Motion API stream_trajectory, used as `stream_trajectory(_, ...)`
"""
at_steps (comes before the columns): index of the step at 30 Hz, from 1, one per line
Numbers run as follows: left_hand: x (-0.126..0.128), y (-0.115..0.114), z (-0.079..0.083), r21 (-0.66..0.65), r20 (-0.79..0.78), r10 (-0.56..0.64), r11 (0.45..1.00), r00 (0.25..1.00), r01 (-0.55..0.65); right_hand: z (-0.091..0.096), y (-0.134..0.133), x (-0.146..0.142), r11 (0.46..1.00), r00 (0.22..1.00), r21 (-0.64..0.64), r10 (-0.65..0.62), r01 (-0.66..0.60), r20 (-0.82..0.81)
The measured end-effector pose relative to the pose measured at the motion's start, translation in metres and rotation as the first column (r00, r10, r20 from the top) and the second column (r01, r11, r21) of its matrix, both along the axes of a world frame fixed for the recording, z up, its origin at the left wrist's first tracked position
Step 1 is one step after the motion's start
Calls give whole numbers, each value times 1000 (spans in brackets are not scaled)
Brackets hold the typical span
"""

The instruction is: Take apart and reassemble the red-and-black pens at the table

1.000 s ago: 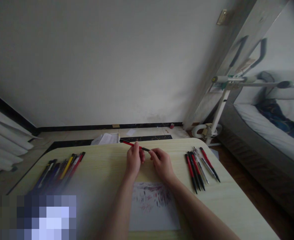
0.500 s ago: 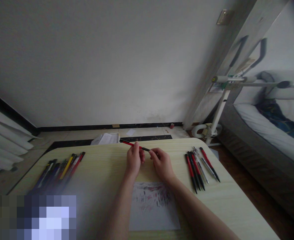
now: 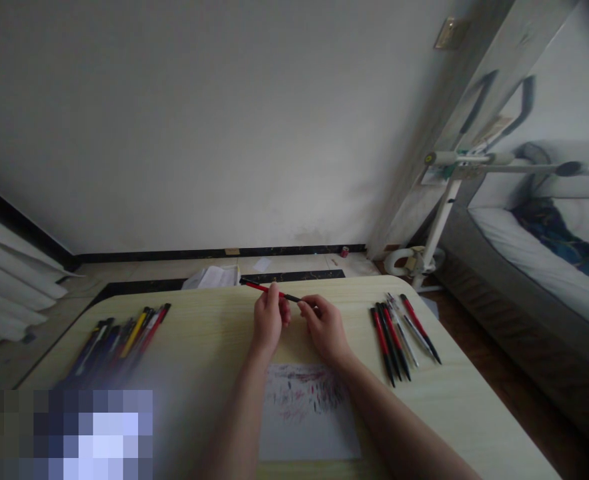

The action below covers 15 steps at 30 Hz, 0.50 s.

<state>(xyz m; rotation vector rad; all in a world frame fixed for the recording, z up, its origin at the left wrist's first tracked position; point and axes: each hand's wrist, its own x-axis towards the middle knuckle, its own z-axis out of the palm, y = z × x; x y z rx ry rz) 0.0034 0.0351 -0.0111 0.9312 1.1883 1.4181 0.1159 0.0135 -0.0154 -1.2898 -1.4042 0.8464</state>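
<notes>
Pen [image 3: 260, 287] crosswise, pointing rightward; 2 hands [image 3: 268, 317]

Paper [image 3: 309, 440] on the table [image 3: 209, 327] between left pens [image 3: 135, 332] and right pens [image 3: 395, 339]; beyond it, a single pen [image 3: 260, 287] in the left hand [image 3: 268, 321]

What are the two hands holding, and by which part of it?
A red-and-black pen: the left hand grips it around its red middle, and the right hand holds the black end nearest to it.

Left forearm [image 3: 239, 413] and right forearm [image 3: 399, 417] bare, converge ahead. Left hand [image 3: 268, 320] grips, thumb uppermost. Right hand [image 3: 325, 328] near it, pinching, fingers [image 3: 315, 308] curled.
</notes>
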Motion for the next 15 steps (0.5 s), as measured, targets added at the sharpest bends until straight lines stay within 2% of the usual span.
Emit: stream_trajectory(15, 0, -1, 1, -10, -1, -7, 1000, 1000, 7, 1, -1, 0, 1000, 1000, -2, -23, 23, 1)
